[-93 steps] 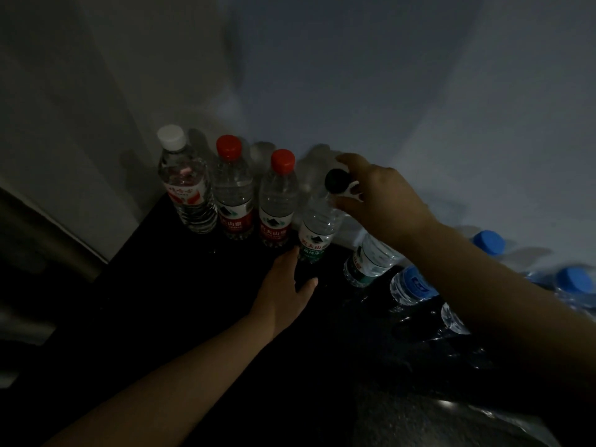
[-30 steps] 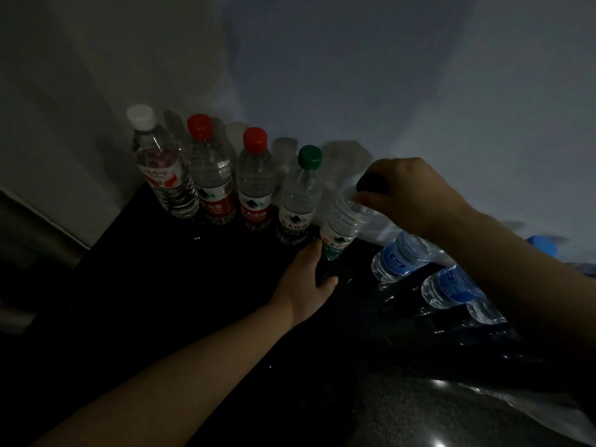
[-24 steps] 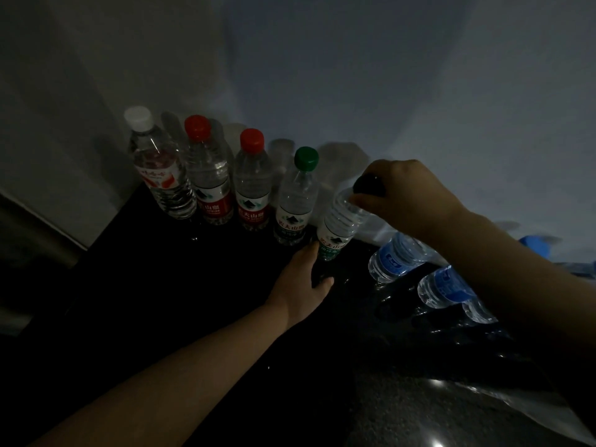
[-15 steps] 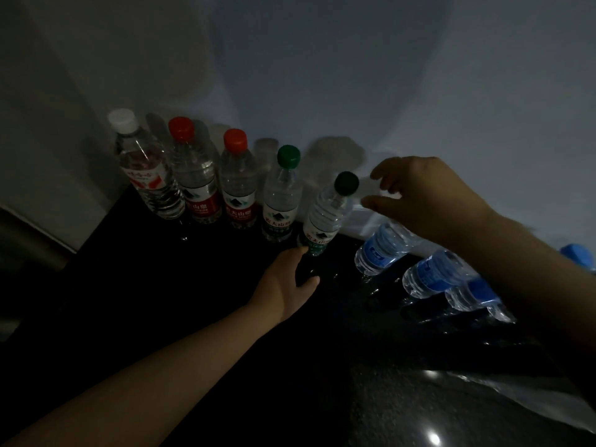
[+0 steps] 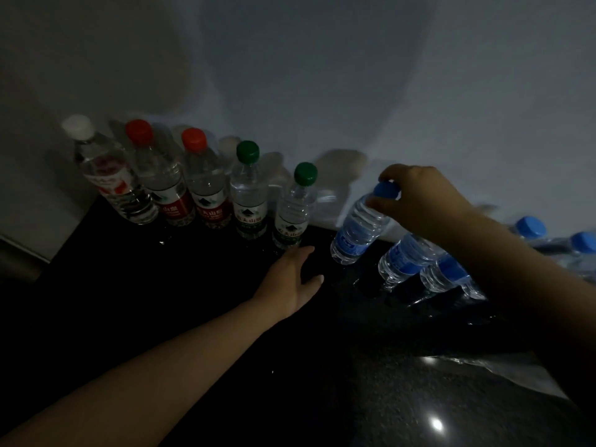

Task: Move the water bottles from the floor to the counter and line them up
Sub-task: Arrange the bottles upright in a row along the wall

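Your left hand (image 5: 292, 279) lies flat on the dark desk (image 5: 180, 285), fingers relaxed and holding nothing. Your right hand (image 5: 422, 201) has its fingers gripping the cap of a blue-labelled bottle (image 5: 354, 232). Two more blue-labelled ones (image 5: 403, 259) (image 5: 446, 274) stand beside it. Five water-filled bottles line the wall (image 5: 322, 91): one white-capped bottle (image 5: 111, 185), two red-capped bottles (image 5: 163, 188) (image 5: 208, 195) and two green-capped bottles (image 5: 248, 201) (image 5: 293, 214).

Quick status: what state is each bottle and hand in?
White-capped clear plastic bottle: upright, capped.
Two red-capped clear bottles: upright, capped.
Two green-capped clear bottles: upright, capped.
Blue-capped, blue-labelled clear bottle: gripped at cap.
Right hand: grips that cap.
Left hand: open, palm down.
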The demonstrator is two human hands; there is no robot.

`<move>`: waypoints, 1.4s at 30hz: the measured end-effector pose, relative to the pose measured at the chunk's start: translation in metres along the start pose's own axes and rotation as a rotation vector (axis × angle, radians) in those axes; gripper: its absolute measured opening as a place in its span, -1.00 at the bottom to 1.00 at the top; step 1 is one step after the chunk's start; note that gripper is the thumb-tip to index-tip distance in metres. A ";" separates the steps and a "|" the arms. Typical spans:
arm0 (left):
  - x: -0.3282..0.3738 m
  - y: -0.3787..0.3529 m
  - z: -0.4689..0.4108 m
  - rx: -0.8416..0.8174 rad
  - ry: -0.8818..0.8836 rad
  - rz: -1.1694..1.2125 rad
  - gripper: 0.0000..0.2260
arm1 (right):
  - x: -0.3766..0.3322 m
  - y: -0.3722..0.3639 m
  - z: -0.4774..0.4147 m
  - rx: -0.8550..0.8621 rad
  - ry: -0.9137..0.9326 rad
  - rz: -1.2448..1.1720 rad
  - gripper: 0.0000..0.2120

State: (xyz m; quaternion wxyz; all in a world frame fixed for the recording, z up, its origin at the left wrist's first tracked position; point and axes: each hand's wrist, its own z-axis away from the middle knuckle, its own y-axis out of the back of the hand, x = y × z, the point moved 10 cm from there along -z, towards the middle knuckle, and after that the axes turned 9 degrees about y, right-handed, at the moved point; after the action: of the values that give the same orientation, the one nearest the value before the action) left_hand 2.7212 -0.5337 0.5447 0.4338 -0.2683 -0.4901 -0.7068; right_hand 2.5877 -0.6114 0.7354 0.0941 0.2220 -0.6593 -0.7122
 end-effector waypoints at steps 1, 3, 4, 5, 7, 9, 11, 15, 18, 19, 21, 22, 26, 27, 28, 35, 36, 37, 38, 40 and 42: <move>0.000 -0.004 -0.001 -0.004 0.007 0.004 -0.45 | 0.001 -0.001 -0.002 -0.002 0.002 -0.001 -0.61; 0.001 -0.010 -0.005 -0.007 0.018 0.011 -0.44 | 0.002 -0.002 -0.006 0.005 0.005 0.009 -0.65; 0.001 -0.014 -0.008 -0.009 0.025 0.006 -0.43 | 0.003 -0.002 -0.007 0.008 0.010 0.015 -0.67; 0.001 -0.017 -0.009 -0.015 0.035 -0.001 -0.43 | 0.003 -0.003 -0.008 0.009 0.017 0.020 -0.68; 0.003 -0.025 -0.012 -0.034 0.043 -0.015 -0.41 | 0.003 -0.004 -0.008 0.005 0.045 0.023 -0.69; 0.008 -0.033 -0.013 -0.056 0.035 -0.030 -0.40 | 0.003 -0.004 -0.008 0.007 0.087 0.019 -0.71; 0.010 -0.042 -0.013 -0.077 0.038 -0.040 -0.38 | 0.002 -0.003 -0.007 0.004 0.127 0.009 -0.72; 0.014 -0.054 -0.012 -0.093 0.036 -0.057 -0.35 | 0.002 -0.003 -0.004 -0.012 0.181 -0.007 -0.69; 0.018 -0.057 -0.012 -0.085 0.022 -0.060 -0.33 | 0.002 -0.003 -0.003 -0.012 0.200 -0.032 -0.66; 0.018 -0.057 -0.012 -0.081 0.022 -0.060 -0.33 | 0.003 -0.003 -0.003 -0.001 0.200 -0.042 -0.65; 0.018 -0.057 -0.013 -0.074 0.018 -0.064 -0.33 | 0.003 -0.001 -0.002 0.026 0.202 -0.049 -0.64; 0.018 -0.057 -0.013 -0.073 0.017 -0.066 -0.33 | 0.004 -0.001 -0.002 0.038 0.200 -0.052 -0.64; 0.014 -0.060 -0.012 -0.086 0.034 -0.068 -0.31 | 0.005 -0.004 0.003 0.056 0.188 -0.095 -0.62; 0.013 -0.060 -0.011 -0.091 0.037 -0.066 -0.31 | 0.006 -0.006 0.003 0.057 0.183 -0.097 -0.63; 0.013 -0.061 -0.011 -0.096 0.037 -0.064 -0.30 | 0.007 -0.006 0.004 0.060 0.175 -0.101 -0.63; 0.012 -0.064 -0.008 -0.097 0.035 -0.049 -0.24 | 0.008 -0.006 -0.002 0.131 0.129 -0.147 -0.65; 0.012 -0.064 -0.008 -0.098 0.034 -0.052 -0.23 | 0.006 -0.006 -0.003 0.139 0.134 -0.144 -0.66; 0.011 -0.063 -0.008 -0.099 0.037 -0.052 -0.22 | 0.005 -0.007 -0.004 0.146 0.136 -0.139 -0.65; 0.009 -0.062 -0.009 -0.099 0.042 -0.048 -0.21 | 0.004 -0.007 -0.005 0.154 0.134 -0.136 -0.65; 0.007 -0.059 -0.010 -0.098 0.054 -0.037 -0.20 | 0.004 -0.006 -0.008 0.173 0.124 -0.152 -0.63; 0.005 -0.056 -0.011 -0.096 0.064 -0.029 -0.18 | 0.003 -0.007 -0.011 0.176 0.113 -0.169 -0.61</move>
State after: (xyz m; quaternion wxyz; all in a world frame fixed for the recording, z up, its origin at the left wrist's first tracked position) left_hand 2.6705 -0.5372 0.5188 0.4255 -0.2590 -0.4454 -0.7440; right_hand 2.5908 -0.6217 0.7274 0.0511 0.3240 -0.6919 -0.6432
